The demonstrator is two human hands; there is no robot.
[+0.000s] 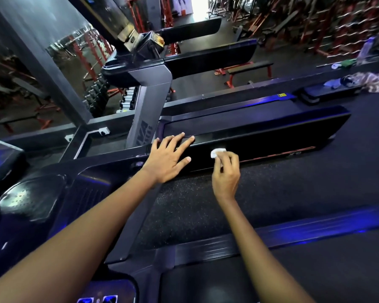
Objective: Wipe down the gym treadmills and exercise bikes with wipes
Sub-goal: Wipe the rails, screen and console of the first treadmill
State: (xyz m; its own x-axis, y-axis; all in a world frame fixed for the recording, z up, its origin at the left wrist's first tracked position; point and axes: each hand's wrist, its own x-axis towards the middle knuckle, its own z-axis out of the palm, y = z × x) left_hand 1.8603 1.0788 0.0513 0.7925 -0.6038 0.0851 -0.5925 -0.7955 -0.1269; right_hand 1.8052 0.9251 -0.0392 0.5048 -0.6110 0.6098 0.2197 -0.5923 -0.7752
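A black treadmill handrail (271, 136) runs left to right across the middle of the view. My left hand (169, 158) lies flat on its left part, fingers spread and straight. To its right, my right hand (225, 171) pinches a small white wipe (217, 152) and presses it against the rail's near face. Below the rail lies the treadmill's dark speckled belt (228, 204).
The treadmill's grey upright post (147, 110) and console (140, 42) rise at upper left. A second treadmill (304, 99) lies beyond, with crumpled cloths (372, 82) and a bottle (367, 49) at far right. Red weight racks and benches fill the background. A mirror wall stands on the left.
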